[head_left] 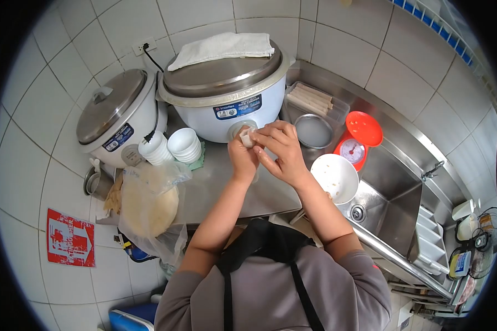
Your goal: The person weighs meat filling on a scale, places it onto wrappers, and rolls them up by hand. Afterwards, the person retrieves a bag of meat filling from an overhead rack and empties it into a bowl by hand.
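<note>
- As your left hand (243, 159) grips a small, whitish, blunt piece (247, 138), your loosely spread right hand (284, 146) touches it.
- Beyond stands a round, white, steel-lidded rice cooker (201, 115).

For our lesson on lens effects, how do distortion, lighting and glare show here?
Head view: strong fisheye, dark corners, wall tiles bowing; head view: fairly even light, soft sheen on the larger rice cooker lid and steel sink; head view: white piece in the left hand too small for fine detail.

I'm counting 2 hands (282, 148), 1 small white piece (247, 138), 2 rice cookers (196, 117), 2 stacks of small bowls (184, 147), 1 large bowl (334, 177), 1 red scale (364, 128).
</note>
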{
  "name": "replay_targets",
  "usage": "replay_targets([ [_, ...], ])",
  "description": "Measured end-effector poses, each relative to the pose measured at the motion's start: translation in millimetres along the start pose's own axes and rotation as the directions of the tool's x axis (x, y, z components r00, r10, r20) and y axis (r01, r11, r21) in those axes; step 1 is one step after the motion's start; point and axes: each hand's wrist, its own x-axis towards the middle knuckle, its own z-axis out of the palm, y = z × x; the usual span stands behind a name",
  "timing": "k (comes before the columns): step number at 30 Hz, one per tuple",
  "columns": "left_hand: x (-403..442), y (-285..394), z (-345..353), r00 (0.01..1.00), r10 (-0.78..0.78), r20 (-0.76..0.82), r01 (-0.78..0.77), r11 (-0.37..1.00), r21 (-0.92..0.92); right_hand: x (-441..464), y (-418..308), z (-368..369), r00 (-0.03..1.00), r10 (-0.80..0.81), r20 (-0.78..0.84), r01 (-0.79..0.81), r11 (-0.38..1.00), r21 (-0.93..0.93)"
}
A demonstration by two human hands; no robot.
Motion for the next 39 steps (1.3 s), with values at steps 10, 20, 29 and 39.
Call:
replay_targets([
  [10, -5.4, 28.4, -8.9, 0.965, -0.129, 0.227, 0.159, 0.980, -0.118, 24.8, 5.4, -30.3, 0.935, -0.074, 0.346, -0.003, 0.976, 0.218],
  [20, 9.6, 42.0, -37.7, 0.594, -0.274, 0.756, 0.615, 0.761, -0.208, 63.0, -1.7, -47.1, 0.726, -0.160, 0.669, -0.155, 0.909, 0.386],
  [29, 13.9, 39.2, -35.5, 0.552, -0.257, 0.793, 0.602, 0.781, -0.166, 101.8, -9.0, -36.8, 0.427, -0.123, 0.896, -0.235, 0.942, 0.241],
  [39, 11.6, 39.6, -39.4, 0.689, -0.305, 0.657, 0.541, 0.820, -0.186, 96.2, -10.8, -1.5, 0.526, -0.197, 0.827, 0.342, 0.940, 0.006],
])
